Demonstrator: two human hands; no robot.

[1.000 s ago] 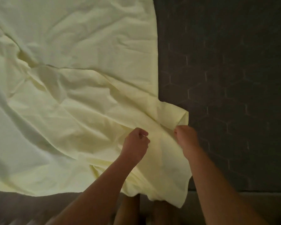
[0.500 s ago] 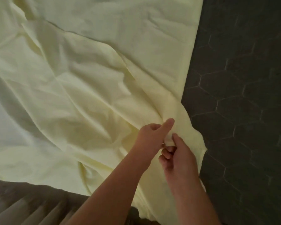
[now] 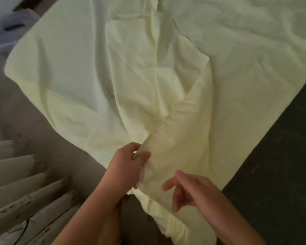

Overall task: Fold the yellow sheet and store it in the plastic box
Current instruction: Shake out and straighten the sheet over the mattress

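Observation:
The pale yellow sheet lies spread and wrinkled over the floor, filling most of the head view. One bunched corner is drawn up toward me. My left hand grips that bunched corner, fingers and thumb curled round the cloth. My right hand hovers just right of it over the cloth, fingers loosely spread and holding nothing. The plastic box is not in view.
Dark hexagon-tiled floor lies to the right of the sheet. Pale wooden planks show at the lower left on a grey-brown floor. A blurred bluish-white object sits at the upper left corner.
My right hand has let go of the sheet corner and moved down and right. My left hand keeps hold of the cloth. The view has swung left, showing planks.

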